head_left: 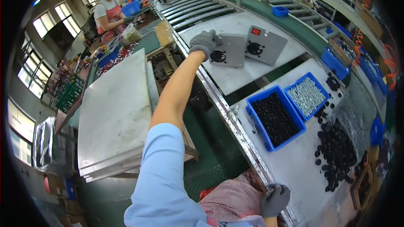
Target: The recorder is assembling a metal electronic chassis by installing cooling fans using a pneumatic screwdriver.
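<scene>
My left arm reaches far forward, and my left hand point(204, 44), in a grey glove, is closed at the upper left corner of a grey metal panel point(235, 49). The panel has a round black fan opening and lies on a white board point(235, 77). Beside it lies a second grey panel point(271, 46), turned at an angle, with a red switch and a similar fan opening. Close to my body, my right hand point(274, 201), also gloved in grey, is curled on the metal rail point(246, 147) along the line's edge. Its fingertips are partly hidden.
On the right stand a blue bin of black screws point(302, 131) and a blue bin of silvery parts point(312, 112). Black round pieces point(336, 153) lie loose near them. Stacked white boards point(115, 109) sit at left; a co-worker point(110, 12) stands beyond. Rollers point(198, 12) continue ahead.
</scene>
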`<state>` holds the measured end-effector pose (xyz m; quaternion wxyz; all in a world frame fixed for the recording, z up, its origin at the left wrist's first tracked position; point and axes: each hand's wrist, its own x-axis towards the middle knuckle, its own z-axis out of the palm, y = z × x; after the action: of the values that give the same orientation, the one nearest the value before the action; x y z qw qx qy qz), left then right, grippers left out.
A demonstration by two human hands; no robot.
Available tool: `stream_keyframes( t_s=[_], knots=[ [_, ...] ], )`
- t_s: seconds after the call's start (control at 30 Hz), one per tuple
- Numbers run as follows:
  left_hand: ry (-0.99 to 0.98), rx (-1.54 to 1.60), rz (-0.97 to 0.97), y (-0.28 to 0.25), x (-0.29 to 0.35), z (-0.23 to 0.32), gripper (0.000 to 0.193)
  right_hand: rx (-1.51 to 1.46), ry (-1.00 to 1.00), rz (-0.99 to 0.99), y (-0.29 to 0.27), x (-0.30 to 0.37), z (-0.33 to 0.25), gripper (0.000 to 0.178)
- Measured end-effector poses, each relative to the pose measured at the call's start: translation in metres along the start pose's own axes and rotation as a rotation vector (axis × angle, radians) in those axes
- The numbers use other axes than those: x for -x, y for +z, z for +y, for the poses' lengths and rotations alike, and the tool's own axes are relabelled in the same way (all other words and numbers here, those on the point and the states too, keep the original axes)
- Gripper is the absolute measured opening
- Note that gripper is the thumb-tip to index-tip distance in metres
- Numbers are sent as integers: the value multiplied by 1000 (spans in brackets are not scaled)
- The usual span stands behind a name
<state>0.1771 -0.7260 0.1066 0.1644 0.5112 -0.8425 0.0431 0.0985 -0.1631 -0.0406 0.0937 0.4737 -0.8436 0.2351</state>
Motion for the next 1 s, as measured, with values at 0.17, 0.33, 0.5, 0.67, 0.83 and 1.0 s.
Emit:
stream_keyframes(
  t_s=[0.17, 0.33, 0.5, 0.67, 0.83, 1.0],
  knots=[
    [33, 13, 93, 3, 19, 12, 22, 15, -5, 16, 1, -3, 0, 28],
    [138, 23, 136, 6, 4, 15, 15, 20, -14, 20, -1, -6, -2, 25],
    [84, -94, 361, -13, -45, -17, 24, 43, -23, -10, -4, -5, -3, 25],
    [-120, 106, 426, -8, -20, 9, 53, 69, -19, 28, -1, -4, -1, 27],
    [183, 257, -40, 103, 101, 9, 53, 62, -27, 17, 0, -5, 1, 28],
    [374, 269, 8, 109, 148, 6, 48, 66, -30, 26, 1, -5, 0, 25]
  ],
)
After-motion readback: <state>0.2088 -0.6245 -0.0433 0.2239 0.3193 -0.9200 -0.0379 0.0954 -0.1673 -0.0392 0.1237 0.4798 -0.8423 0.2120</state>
